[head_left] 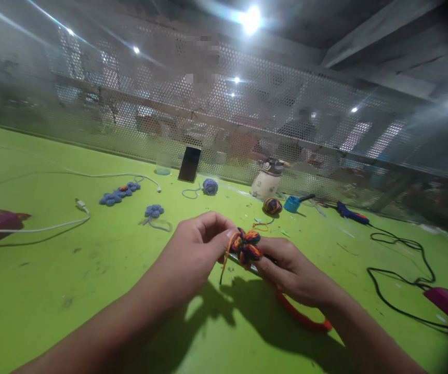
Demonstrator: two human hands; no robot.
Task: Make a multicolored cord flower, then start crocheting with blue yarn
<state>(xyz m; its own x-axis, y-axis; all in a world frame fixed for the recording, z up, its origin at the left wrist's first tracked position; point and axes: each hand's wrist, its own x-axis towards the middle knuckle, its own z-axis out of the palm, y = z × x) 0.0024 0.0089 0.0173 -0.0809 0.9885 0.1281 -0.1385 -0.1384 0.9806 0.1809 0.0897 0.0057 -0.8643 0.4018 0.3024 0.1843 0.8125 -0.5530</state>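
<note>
Between my hands is a crocheted yarn flower (248, 245) in mixed orange, red and dark yarn, with a loose tail hanging from its left side. My left hand (204, 244) pinches the flower's left edge between thumb and fingers. On the other side, the fingers of my right hand (290, 267) close on its right petals; some fingertips are hidden. A red loop (305, 317), which looks like a scissors handle, shows under my right hand, and a shiny strip lies below the flower. Beyond them sits a multicolour yarn ball (272, 206) with a trailing strand.
On the green table (71, 291) lie a blue yarn flower (154, 210), a joined blue flower strip (119, 193) and a blue yarn ball (210, 187). A phone (189, 164), bottle (266, 179), blue cup (292, 204), glue gun (352, 213) and cables stand or lie around. A perforated screen (224, 114) rises behind.
</note>
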